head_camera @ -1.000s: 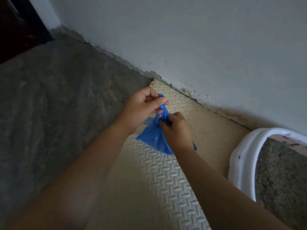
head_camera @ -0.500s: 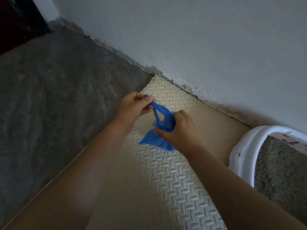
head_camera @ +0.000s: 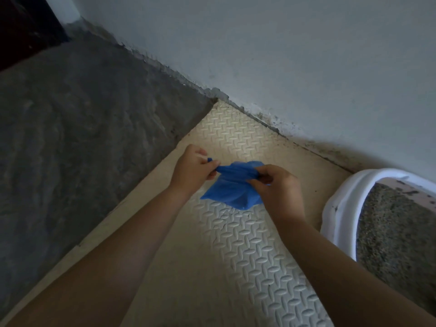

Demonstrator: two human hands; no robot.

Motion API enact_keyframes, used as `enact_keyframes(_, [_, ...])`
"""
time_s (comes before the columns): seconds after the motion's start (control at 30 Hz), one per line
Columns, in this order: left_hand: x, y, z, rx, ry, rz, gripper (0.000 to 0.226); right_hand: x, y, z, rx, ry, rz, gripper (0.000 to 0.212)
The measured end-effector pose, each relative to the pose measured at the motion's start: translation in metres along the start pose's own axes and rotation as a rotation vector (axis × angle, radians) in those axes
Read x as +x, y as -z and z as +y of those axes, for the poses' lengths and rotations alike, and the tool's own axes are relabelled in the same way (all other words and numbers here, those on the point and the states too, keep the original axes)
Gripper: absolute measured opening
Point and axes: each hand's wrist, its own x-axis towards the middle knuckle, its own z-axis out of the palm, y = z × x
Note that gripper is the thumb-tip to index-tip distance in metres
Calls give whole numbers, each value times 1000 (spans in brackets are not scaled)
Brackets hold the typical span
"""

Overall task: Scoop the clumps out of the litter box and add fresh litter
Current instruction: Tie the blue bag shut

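Hands apart now: left hand (head_camera: 192,171), right hand (head_camera: 274,185) pinch blue bag (head_camera: 232,195) neck taut between fingertips; soft, light, slippery film; grip near neck.

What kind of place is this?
Probably a cat's litter corner in a home, maybe an unfinished room: a white litter box holding grey litter sits on a cream foam floor mat, beside a bare concrete floor.
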Motion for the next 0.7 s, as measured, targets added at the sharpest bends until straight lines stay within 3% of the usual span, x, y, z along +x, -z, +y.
enact_keyframes(0.1, [-7,0,10,582,-568,92,38,1,6,5,-24,-36,-14,16])
enact_keyframes(0.17, [-20,-4,26,718,-976,99,31,5,7,4,-71,-23,-41,16])
enact_keyframes(0.2, [-29,-9,29,728,-1097,46,31,7,7,3,-90,-6,-55,16])
enact_keyframes(0.23, [-36,-13,28,742,-1137,-31,35,8,7,3,-100,12,-70,16])
enact_keyframes(0.37, [-43,-19,13,795,-963,-216,52,8,6,-2,-139,47,-133,20])
enact_keyframes(0.7, [-21,-18,5,802,-987,-230,37,10,6,-6,-60,-13,-177,18])
